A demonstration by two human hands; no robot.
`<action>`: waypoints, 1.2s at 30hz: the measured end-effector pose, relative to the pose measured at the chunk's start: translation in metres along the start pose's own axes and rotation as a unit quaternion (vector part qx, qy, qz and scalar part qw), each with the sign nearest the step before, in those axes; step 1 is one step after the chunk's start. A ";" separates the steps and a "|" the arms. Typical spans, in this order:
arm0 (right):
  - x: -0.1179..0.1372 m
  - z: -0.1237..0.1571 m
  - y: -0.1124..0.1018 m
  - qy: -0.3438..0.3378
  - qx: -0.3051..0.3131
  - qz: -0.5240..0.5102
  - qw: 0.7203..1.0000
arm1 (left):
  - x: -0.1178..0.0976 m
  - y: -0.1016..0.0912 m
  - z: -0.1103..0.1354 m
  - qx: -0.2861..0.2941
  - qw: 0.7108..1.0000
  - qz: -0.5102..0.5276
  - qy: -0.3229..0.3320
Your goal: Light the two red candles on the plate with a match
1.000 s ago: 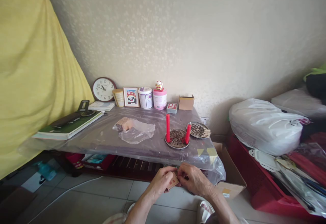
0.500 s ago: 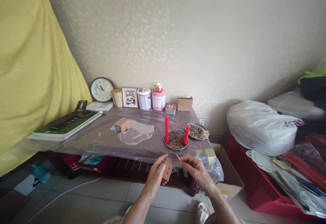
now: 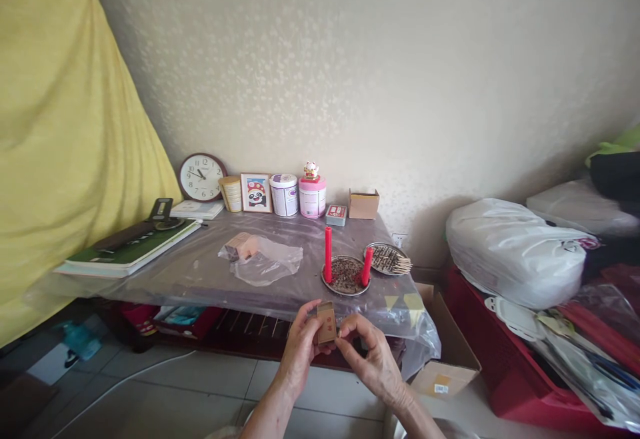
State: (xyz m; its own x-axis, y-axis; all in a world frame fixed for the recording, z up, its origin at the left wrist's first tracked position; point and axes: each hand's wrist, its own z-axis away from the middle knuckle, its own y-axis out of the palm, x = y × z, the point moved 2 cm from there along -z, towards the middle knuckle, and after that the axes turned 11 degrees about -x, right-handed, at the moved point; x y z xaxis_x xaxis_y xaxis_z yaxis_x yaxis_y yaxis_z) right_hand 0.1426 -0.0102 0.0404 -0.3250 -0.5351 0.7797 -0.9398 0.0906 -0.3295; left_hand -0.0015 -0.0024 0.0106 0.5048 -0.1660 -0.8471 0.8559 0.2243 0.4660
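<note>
My left hand (image 3: 303, 340) is wrapped around a small cardboard matchbox (image 3: 327, 324), tilted up with red print facing me and its top end partly open. Against the lower right side of the box, my right hand (image 3: 367, 352) pinches a match (image 3: 339, 334) between thumb and forefinger; only a bit of it shows. Beyond the hands, a tall red candle (image 3: 328, 256) and a shorter red candle (image 3: 367, 266) stand on a round metal plate (image 3: 345, 291) with dark grit. Another round plate (image 3: 387, 259) with a bundle of matchsticks (image 3: 401, 264) sits behind to the right.
A plastic-covered table (image 3: 190, 272) holds a plastic bag (image 3: 265, 259) with small boxes, books (image 3: 133, 246), a clock (image 3: 203, 177), a picture frame (image 3: 257, 192) and tins (image 3: 313, 198). On the right are a cardboard box (image 3: 447, 372) and a red bin (image 3: 520, 386) under white bags.
My right hand has moved down and left, bringing the match from above and beside the box to its lower right side. My left hand has turned the matchbox more upright.
</note>
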 end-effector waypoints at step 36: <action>-0.003 0.001 -0.003 -0.105 -0.028 0.050 0.993 | -0.002 0.009 0.003 0.036 0.998 0.054 -0.014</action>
State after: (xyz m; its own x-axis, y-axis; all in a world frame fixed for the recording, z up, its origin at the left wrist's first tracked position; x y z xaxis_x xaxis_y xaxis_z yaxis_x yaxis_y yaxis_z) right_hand 0.1468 -0.0093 0.0386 -0.3941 -0.6844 0.6134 -0.9099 0.1967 -0.3652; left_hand 0.0052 -0.0026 0.0174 0.5970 -0.1724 -0.7835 0.8013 0.1740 0.5724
